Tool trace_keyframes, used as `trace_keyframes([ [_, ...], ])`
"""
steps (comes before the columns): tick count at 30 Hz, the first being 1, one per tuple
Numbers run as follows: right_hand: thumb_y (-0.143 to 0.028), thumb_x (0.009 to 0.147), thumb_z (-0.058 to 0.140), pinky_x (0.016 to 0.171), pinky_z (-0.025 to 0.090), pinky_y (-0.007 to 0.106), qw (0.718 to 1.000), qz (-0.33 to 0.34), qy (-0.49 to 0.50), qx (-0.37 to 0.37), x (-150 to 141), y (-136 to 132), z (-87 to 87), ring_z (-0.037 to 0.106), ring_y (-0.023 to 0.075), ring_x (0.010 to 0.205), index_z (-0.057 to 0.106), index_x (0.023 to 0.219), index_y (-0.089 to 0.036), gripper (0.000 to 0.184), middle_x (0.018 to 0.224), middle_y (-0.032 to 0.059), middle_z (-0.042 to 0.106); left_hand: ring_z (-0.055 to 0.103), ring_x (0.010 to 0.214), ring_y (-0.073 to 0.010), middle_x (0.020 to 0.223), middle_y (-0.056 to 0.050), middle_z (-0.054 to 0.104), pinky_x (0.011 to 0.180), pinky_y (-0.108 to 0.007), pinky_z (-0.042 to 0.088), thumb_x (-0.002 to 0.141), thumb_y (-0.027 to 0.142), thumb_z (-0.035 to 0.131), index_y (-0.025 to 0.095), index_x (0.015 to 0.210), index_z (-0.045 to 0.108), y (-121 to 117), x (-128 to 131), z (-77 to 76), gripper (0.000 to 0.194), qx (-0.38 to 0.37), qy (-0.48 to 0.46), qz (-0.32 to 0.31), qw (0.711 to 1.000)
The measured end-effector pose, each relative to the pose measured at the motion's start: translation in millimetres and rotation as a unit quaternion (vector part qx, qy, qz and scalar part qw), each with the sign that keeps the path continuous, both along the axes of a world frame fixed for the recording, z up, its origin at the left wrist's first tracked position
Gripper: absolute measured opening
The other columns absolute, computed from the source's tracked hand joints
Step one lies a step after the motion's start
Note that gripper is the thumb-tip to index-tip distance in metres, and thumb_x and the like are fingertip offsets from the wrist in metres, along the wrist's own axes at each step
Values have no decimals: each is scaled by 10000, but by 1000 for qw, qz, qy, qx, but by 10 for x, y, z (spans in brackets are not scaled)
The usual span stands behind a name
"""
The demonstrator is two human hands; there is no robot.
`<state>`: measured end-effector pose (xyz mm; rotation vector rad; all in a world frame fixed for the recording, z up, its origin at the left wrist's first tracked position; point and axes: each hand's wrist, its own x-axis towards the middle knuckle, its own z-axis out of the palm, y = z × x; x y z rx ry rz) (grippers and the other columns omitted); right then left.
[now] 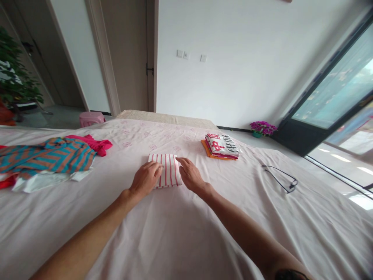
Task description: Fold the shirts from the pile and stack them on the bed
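Observation:
A white garment with red stripes (pixel 170 171), folded into a neat rectangle, lies flat on the pink bed sheet (pixel 163 229). My left hand (pixel 146 177) rests on its left side, fingers lying over the cloth. At the right edge, my right hand (pixel 190 174) touches the fold with fingers stretched forward. Neither hand lifts the garment. Beyond my right hand sits a stack of folded clothes (pixel 223 146), with a white piece bearing red and black lettering on top and an orange one at the bottom.
To the left is a loose heap of clothes (pixel 55 157), striped teal and brown, pink and white. Eyeglasses (pixel 287 184) lie on the sheet at right. A pink stool (pixel 91 118) stands past the bed, and purple flowers (pixel 263 127) are near the glass door.

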<state>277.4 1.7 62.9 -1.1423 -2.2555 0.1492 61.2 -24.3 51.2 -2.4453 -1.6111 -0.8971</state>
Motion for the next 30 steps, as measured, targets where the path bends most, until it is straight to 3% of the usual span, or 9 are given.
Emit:
trace_keyframes([
  [4, -306, 1016, 355, 1162, 283, 440, 998, -4, -52, -18, -284, 128, -149, 333, 267, 1429, 417, 1468, -105, 499, 1528, 167, 405, 413, 1394, -324, 1459, -171, 513, 1124, -503, 353, 964, 346, 409, 139, 1341, 555, 127, 115, -186, 454, -19, 58, 42, 997],
  [9, -395, 1015, 398, 1186, 205, 497, 989, 1, -131, -64, -283, 110, -367, 241, 277, 1478, 383, 1497, -166, 533, 1585, 139, 317, 337, 1442, -361, 1558, -202, 372, 1131, -568, 310, 951, 400, 409, 124, 1460, 426, 80, -83, -451, 579, -78, 83, 62, 992],
  [13, -352, 997, 428, 1118, 326, 460, 989, -62, -104, -90, -119, 158, -300, 372, 272, 1405, 436, 1453, -169, 491, 1522, 163, 416, 371, 1428, -341, 1533, -191, 421, 1142, -541, 299, 948, 459, 412, 155, 1448, 434, 19, -328, -541, 585, -72, 64, 87, 992],
  [16, -309, 944, 511, 994, 431, 419, 983, -121, -19, -139, -50, 244, -214, 546, 274, 1212, 485, 1401, -145, 486, 1356, 193, 564, 446, 1383, -314, 1449, -201, 523, 1127, -492, 349, 958, 444, 378, 126, 1393, 484, 38, -486, -542, 549, -47, 5, 140, 989],
  [20, -358, 825, 669, 782, 501, 323, 931, -147, 123, -310, -73, 364, -163, 653, 219, 927, 470, 1395, -139, 642, 1133, 132, 668, 570, 1269, -264, 1350, -168, 614, 1062, -421, 449, 954, 369, 376, 133, 1364, 496, 94, -627, -443, 488, -33, -92, 205, 974],
  [23, -379, 736, 764, 674, 500, 293, 886, -156, 195, -391, -135, 439, -127, 653, 198, 799, 520, 1327, -118, 690, 1006, 103, 690, 602, 1226, -277, 1320, -165, 632, 1033, -434, 475, 922, 320, 432, 136, 1352, 502, 98, -647, -373, 473, -38, -111, 215, 970],
  [26, -359, 691, 805, 608, 483, 279, 854, -158, 222, -443, -198, 509, -67, 631, 183, 714, 648, 1080, -111, 486, 846, 81, 692, 598, 1230, -278, 1324, -170, 627, 1042, -431, 470, 908, 278, 441, 120, 1349, 502, 81, -623, -359, 473, -49, -111, 192, 974],
  [30, -293, 635, 834, 589, 475, 272, 812, -122, 240, -518, -262, 542, 15, 623, 175, 675, 679, 790, -147, 263, 714, 61, 689, 596, 1236, -261, 1329, -148, 630, 1048, -418, 469, 899, 260, 451, 147, 1348, 497, 82, -617, -383, 465, -56, -122, 187, 973],
])
